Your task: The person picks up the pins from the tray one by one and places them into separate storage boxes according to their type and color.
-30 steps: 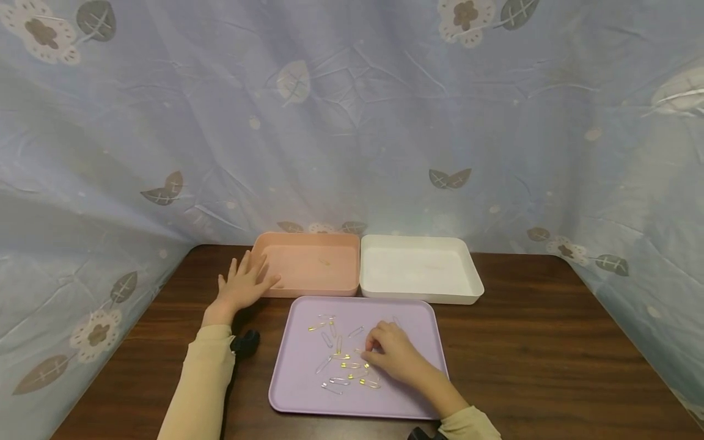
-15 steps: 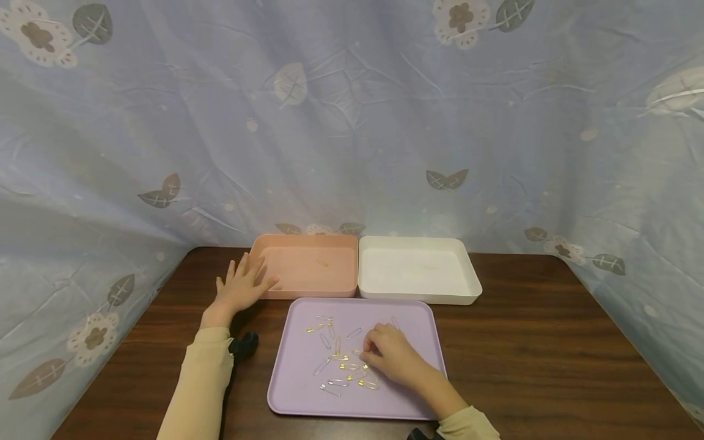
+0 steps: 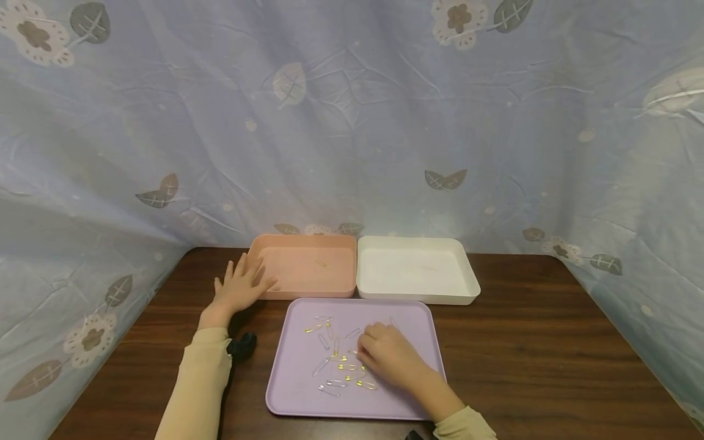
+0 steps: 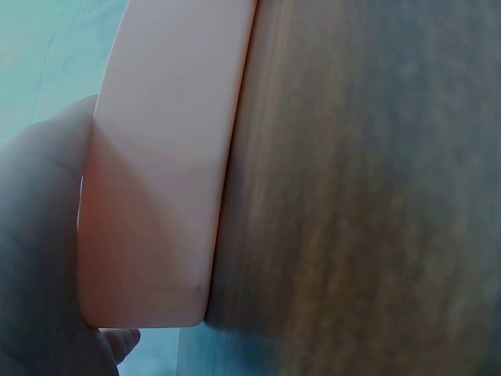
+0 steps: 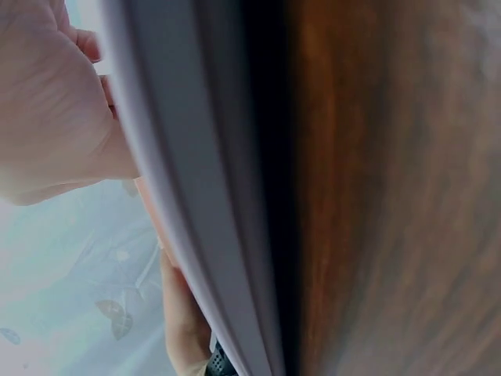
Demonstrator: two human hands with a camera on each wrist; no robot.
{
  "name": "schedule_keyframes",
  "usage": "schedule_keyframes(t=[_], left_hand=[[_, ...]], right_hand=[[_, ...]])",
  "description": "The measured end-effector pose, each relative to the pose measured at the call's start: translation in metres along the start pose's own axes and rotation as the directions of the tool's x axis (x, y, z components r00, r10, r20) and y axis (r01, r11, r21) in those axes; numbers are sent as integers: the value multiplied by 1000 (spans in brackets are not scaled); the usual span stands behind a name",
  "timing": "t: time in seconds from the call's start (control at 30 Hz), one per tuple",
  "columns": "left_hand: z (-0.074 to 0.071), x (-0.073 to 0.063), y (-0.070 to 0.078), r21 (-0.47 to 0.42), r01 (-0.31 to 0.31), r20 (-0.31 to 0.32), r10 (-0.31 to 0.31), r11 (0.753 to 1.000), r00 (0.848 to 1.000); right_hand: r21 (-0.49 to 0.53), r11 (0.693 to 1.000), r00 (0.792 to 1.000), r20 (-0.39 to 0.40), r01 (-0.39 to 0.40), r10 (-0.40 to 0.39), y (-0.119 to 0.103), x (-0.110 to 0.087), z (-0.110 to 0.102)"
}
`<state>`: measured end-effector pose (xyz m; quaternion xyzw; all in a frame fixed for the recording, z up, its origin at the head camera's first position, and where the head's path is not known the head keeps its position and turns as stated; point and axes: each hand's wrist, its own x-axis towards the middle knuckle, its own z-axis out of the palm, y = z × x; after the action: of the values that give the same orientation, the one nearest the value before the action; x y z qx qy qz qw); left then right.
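Many safety pins (image 3: 348, 367), some with yellow heads and some silver, lie spread on a lilac tray (image 3: 297, 400). Over the tray's right half is my right hand (image 3: 392, 355), its fingers curled down among the pins. One pin shows beside its fingertips; whether they pinch it is hidden. My left hand (image 3: 238, 290), fingers spread, rests at the left rim of a shallow pink tray (image 3: 299, 293). In the left wrist view the hand lies against that tray's wall (image 4: 156, 180). A single safety pin (image 3: 321, 263) lies inside the pink tray.
A white shallow tray (image 3: 418, 299) stands right of the pink one, both behind the lilac tray. Another pin (image 3: 394, 322) lies near the lilac tray's upper right. Dark wooden table (image 3: 528, 342) extends to both sides, with a patterned curtain (image 3: 352, 153) behind.
My right hand stays in about the same place, and its fingers have drawn closer together at the pins. My left hand has not visibly moved. The head view has shifted slightly.
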<state>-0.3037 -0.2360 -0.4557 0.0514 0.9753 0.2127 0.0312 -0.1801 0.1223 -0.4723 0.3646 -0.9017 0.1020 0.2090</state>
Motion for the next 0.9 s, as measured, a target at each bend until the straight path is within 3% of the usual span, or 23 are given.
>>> schedule_keyframes(t=[0.6, 0.9], left_hand=[[1, 0, -1, -6, -6, -12, 6, 1000, 1000], [2, 0, -1, -6, -8, -10, 8, 1000, 1000]], right_hand=[[-56, 996, 990, -116, 71, -77, 1, 22, -5], [-18, 996, 985, -145, 90, -91, 8, 40, -9]])
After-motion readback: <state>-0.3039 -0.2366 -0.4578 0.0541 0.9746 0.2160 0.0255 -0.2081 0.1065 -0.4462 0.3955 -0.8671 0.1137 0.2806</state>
